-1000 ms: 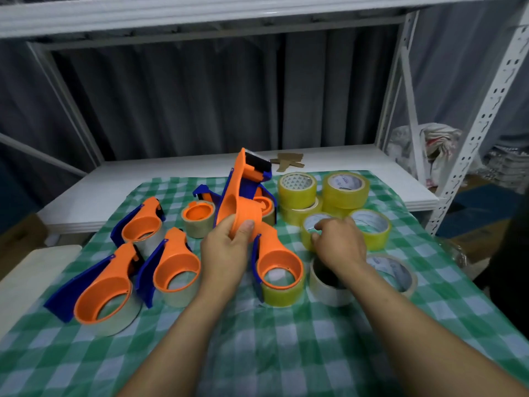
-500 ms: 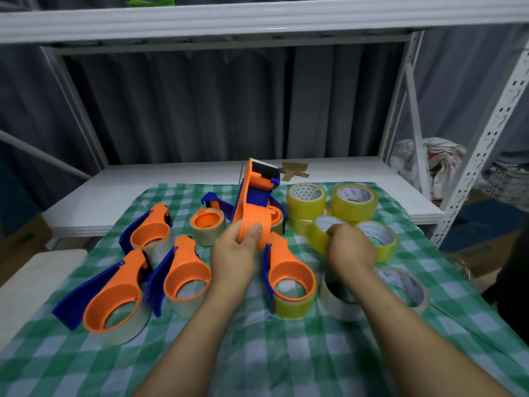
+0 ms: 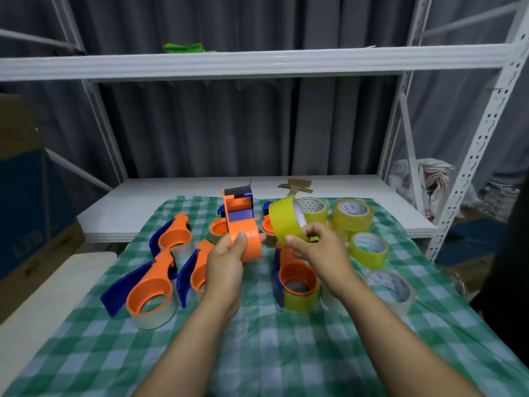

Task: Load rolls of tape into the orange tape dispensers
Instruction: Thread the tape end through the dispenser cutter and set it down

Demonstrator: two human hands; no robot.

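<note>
1. Yellow roll of glossy packing tape (image 3: 286, 222): it is up off the table and tipped on edge, with its open core facing right. The right hand (image 3: 317, 250) pinches its lower rim, thumb on the outer face and fingers hooked into the core.
2. The orange plastic tape dispenser with a blue cutter head (image 3: 243, 227) sits just to the left of the roll, close but, as far as I can see, not touching. The left hand (image 3: 226, 262) is wrapped round its rounded hub, and the cutter end points up and away.
3. The roll lies to the right of the hub, on the hub's open side. Its core axis runs roughly sideways, near enough in line with the hub. I'd say the right hand needs only a short leftward slide, with a slight levelling of the tilt.
4. On the green-and-white checked cloth (image 3: 272, 339), a loaded dispenser with clear tape (image 3: 151, 287) lies to the left. Spare yellow rolls (image 3: 353, 213) stand to the right.
</note>
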